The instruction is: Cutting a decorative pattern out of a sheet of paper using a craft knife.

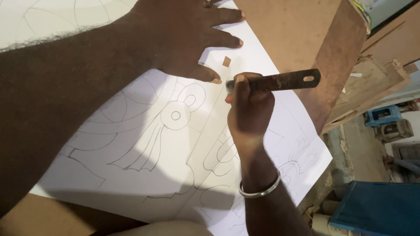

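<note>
A large white paper sheet [162, 144] with pencil-drawn ornamental shapes lies on a brown board [288, 30]. My left hand [188, 39] presses flat on the paper near its far edge, fingers spread. My right hand [249, 109], with a metal bangle on the wrist, grips a dark rusty flat metal blade [284, 81] whose slotted end points right. The blade's tip meets the paper just beside my left thumb. A small rectangular hole [226, 61] is cut in the paper close by.
The board's right edge drops off at a brown panel [337, 65]. Beyond it lie wooden offcuts [372, 83], a blue stool [383, 114] on the floor and a blue box [380, 209] at the lower right.
</note>
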